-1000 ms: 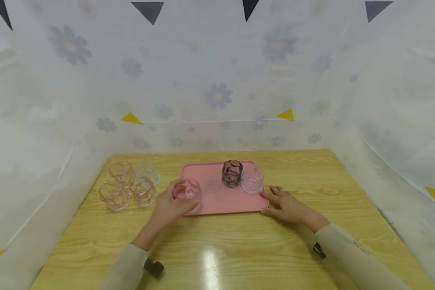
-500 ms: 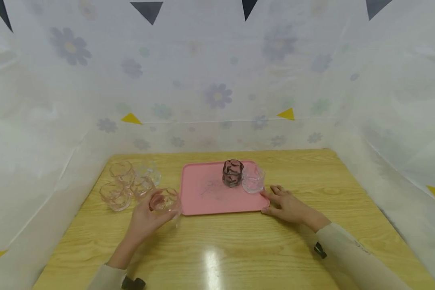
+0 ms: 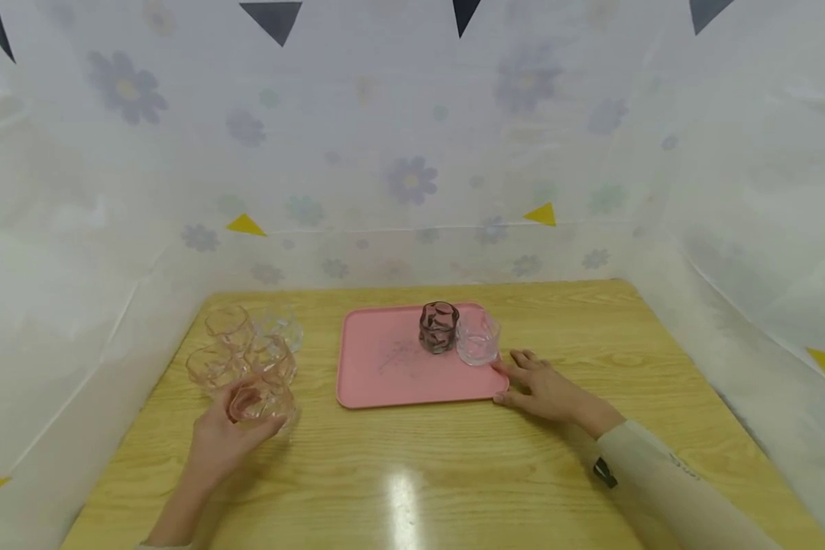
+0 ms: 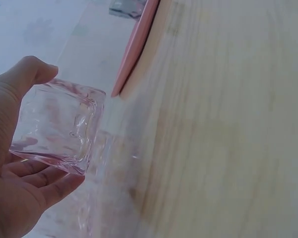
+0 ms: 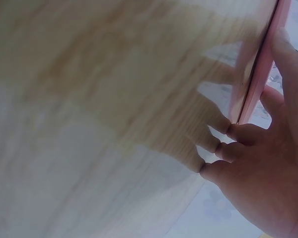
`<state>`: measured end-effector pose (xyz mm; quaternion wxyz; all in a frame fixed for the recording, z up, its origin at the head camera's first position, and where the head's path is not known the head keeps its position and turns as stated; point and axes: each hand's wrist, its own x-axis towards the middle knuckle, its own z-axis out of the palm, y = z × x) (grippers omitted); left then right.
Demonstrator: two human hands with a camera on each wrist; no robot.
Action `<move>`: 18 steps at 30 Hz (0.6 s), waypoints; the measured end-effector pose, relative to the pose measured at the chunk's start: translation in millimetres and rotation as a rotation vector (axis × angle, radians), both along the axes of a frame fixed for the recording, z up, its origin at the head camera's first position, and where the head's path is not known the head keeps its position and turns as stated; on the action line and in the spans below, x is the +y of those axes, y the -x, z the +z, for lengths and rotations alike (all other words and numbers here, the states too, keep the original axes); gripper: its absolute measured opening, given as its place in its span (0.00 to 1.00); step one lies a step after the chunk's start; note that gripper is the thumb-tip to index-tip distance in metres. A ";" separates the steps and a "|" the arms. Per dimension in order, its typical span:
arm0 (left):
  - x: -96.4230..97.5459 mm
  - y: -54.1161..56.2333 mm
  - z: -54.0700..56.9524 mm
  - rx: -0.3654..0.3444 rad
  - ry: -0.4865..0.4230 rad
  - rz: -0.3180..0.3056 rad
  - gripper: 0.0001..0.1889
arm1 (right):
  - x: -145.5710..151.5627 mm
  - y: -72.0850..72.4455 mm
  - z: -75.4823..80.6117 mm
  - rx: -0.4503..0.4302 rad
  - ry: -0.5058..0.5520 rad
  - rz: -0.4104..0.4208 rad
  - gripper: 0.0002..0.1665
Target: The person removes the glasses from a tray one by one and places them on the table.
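Observation:
My left hand (image 3: 220, 435) grips a pink-tinted glass (image 3: 264, 403) at the left of the table, in front of a group of other glasses. In the left wrist view the thumb lies on one side of this glass (image 4: 64, 126) and the fingers on the other. Whether its base touches the table I cannot tell. My right hand (image 3: 546, 391) touches the near right corner of a pink tray (image 3: 364, 374), fingers spread. On the tray's right part a dark smoky glass (image 3: 438, 328) stands beside a clear glass (image 3: 480, 341).
Behind the left hand stand pink-tinted glasses: one at the back (image 3: 228, 325), one at the left (image 3: 213, 367), and another glass (image 3: 273, 353) nearer the tray. A clear glass (image 3: 282, 325) stands behind that. White flowered sheeting (image 3: 412, 252) encloses the wooden table (image 3: 412, 451) at back and sides.
My left hand has carried the pink-tinted glass leftward, from over the tray's left edge to just in front of the glass group. The right hand stays at the tray's corner.

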<state>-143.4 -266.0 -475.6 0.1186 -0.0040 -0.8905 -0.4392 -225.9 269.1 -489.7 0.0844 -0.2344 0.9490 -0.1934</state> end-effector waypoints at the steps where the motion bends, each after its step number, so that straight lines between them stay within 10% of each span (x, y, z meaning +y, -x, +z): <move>1: -3.5 -2.0 -0.3 -0.003 -0.001 0.010 0.41 | 0.0 0.2 -0.3 0.002 0.001 0.000 0.47; 18: -53.7 -17.1 0.4 -0.017 -0.015 0.123 0.44 | 1.4 2.2 -2.6 -0.014 -0.008 -0.001 0.48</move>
